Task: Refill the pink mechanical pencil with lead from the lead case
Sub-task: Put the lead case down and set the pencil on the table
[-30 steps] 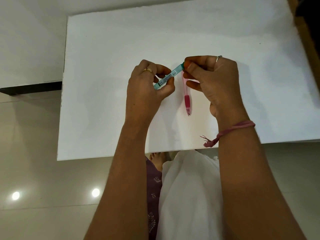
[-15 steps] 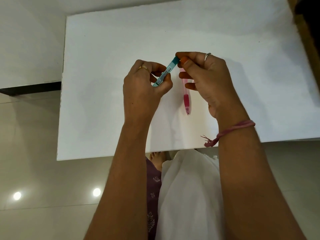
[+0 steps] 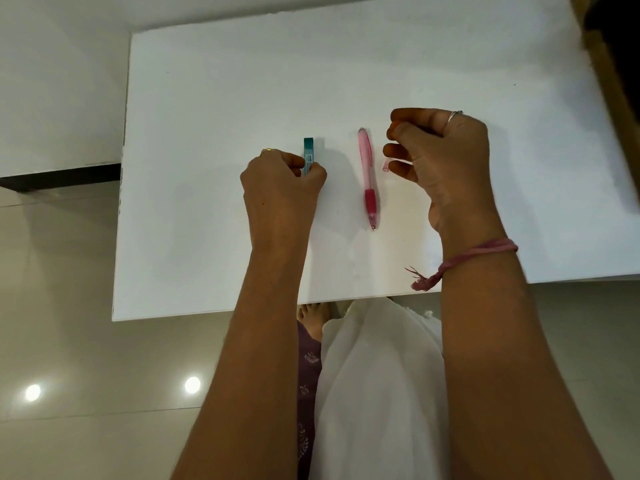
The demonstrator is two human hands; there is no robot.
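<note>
The pink mechanical pencil (image 3: 367, 174) lies free on the white table (image 3: 214, 98), tip pointing toward me. Left of it, the teal lead case (image 3: 308, 152) stands lengthwise on the table, its near end gripped by my left hand (image 3: 282, 188). My right hand (image 3: 440, 157) hovers just right of the pencil without touching it. A small clear pinkish cap (image 3: 386, 165) sticks out between its lower fingers. Its thumb and forefinger are pinched together; anything between them is too thin to see.
The table's near edge (image 3: 207, 311) runs just above my lap, which is covered in white cloth (image 3: 377, 375). A shiny tiled floor (image 3: 69, 341) lies to the left. A brown wooden edge (image 3: 602, 57) borders the table at the far right.
My hands have parted. The left one lowered the lead case onto the table left of the pencil. The right one moved right, clear of the pencil, which now lies fully in sight.
</note>
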